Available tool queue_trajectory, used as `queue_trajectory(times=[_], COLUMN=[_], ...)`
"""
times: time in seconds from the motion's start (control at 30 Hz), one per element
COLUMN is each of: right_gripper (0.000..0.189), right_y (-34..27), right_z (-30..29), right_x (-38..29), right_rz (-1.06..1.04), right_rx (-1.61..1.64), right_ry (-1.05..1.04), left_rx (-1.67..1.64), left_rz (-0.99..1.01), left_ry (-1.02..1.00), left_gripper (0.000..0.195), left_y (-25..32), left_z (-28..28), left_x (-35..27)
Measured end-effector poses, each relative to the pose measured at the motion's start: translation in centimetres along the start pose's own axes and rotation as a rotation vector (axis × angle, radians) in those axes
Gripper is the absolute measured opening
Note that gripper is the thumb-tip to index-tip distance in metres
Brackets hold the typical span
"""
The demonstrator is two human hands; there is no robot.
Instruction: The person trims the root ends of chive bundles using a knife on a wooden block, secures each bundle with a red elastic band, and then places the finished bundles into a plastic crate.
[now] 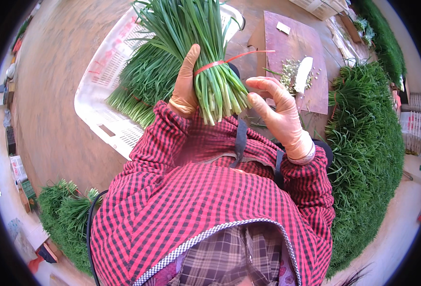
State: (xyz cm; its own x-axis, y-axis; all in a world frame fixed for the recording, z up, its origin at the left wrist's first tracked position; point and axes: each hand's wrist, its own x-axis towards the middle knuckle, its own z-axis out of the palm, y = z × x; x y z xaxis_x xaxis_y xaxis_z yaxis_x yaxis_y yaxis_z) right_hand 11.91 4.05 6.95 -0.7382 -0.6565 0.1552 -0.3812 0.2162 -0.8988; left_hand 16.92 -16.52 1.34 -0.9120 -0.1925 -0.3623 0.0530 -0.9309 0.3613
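My gloved left hand (186, 85) grips a bundle of garlic chives (219, 89), thumb up along its left side. A red tie (210, 67) circles the stalks, and one loose end sticks out to the right. The pale cut ends point down toward my lap. Just right of those ends, my gloved right hand (280, 114) is empty, its thumb and fingers apart. Beyond it lies a knife (304, 75) with a broad pale blade on a reddish board (296, 39), among small chopped stem bits (290, 73).
A white plastic crate (99, 75) with more chive bundles (149, 71) stands front left. Chives are heaped along my right side (364, 168), and another pile (67, 214) lies at lower left. A small white card (283, 28) rests on the board. Another crate (317, 7) is at the top right.
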Motion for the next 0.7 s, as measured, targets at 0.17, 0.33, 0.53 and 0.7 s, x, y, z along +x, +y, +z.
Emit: queue_trajectory(times=[0.17, 0.33, 0.53, 0.7], right_gripper=[0.026, 0.045, 0.084, 0.068], right_y=[-1.4, 0.4, 1.3, 3.3], right_z=[3.4, 4.1, 3.3, 2.3], right_x=[1.5, 2.3, 3.7, 2.4], right_rz=[0.05, 0.249, 0.444, 0.534], right_rx=[-0.108, -0.021, 0.358, 0.8], right_ry=[-0.071, -0.159, -0.317, -0.179], left_rx=[0.063, 0.208, 0.403, 0.341], left_rz=[0.049, 0.186, 0.206, 0.106], left_ry=[0.023, 0.042, 0.005, 0.001], left_gripper=[0.036, 0.046, 0.054, 0.056], left_y=[0.2, 0.5, -0.1, 0.8], left_z=[-2.9, -2.2, -0.5, -0.2], left_x=[0.8, -0.4, -0.9, -2.1])
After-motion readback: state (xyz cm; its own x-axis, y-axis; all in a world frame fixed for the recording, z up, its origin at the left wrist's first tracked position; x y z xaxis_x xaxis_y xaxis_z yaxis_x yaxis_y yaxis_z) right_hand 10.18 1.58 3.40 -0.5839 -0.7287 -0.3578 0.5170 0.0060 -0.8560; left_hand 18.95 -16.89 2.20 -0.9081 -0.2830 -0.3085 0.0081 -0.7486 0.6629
